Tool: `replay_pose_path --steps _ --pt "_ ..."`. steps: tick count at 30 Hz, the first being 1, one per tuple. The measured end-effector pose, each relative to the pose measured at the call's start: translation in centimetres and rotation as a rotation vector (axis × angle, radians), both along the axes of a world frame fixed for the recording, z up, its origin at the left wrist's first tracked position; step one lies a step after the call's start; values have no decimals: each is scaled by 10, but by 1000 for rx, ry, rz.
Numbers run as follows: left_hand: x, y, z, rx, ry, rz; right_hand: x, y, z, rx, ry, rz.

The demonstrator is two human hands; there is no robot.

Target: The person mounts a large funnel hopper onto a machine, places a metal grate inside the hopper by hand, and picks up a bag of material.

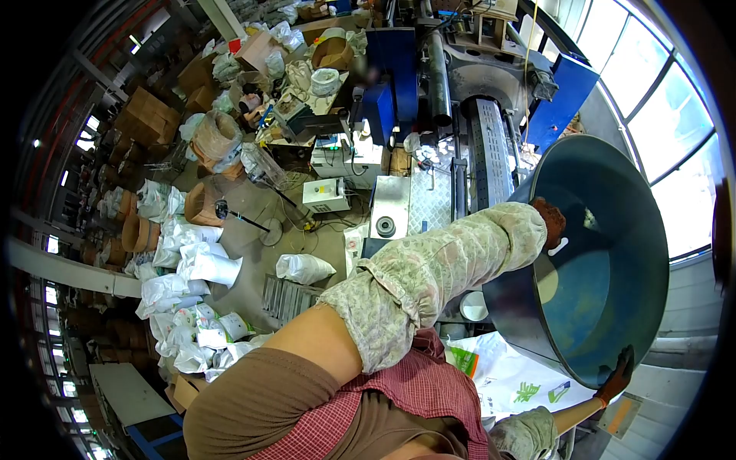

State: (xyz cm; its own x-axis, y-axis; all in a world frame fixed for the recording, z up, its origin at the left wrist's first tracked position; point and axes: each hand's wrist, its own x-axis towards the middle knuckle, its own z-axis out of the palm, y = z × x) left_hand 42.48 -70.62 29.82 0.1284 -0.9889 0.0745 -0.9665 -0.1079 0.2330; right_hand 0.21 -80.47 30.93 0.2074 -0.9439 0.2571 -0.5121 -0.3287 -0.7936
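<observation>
A large blue drum stands at the right with its open mouth tilted toward me. A pale round patch shows on its inner wall, and much of the inside is in shadow. My left hand, in a reddish-brown work glove, is closed on the rim at its far left. Just below that hand a small white curved piece sticks out; I cannot tell what it is. My right hand, in a dark and orange glove, grips the near lower rim. Patterned sleeve covers are on both arms.
A white printed sack lies below the drum. Ahead stands a machine with a slotted metal barrel and a metal step plate. White filled sacks crowd the floor at left, with a lone sack nearer. Windows are at right.
</observation>
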Motion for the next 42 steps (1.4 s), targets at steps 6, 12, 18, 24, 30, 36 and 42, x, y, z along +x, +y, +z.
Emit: replay_pose_path --steps 6,12,18,24,30,36,42 --pt "-1 0 -6 -143 -55 12 -1 0 -1 -4 11 -3" --pt "-2 2 -7 -213 -113 28 -3 -2 -2 -8 44 3" --pt "1 7 12 -29 -16 -16 -1 0 -1 10 33 -5" --pt "1 6 11 -2 -19 -17 -4 -2 -4 1 7 18" --pt "1 -2 -1 -12 -34 -4 -5 -3 -5 20 2 -5" --pt "0 -1 3 40 4 -3 0 0 -2 3 16 -18" --pt "2 -2 -12 -179 -48 -45 4 4 3 -14 13 -5"
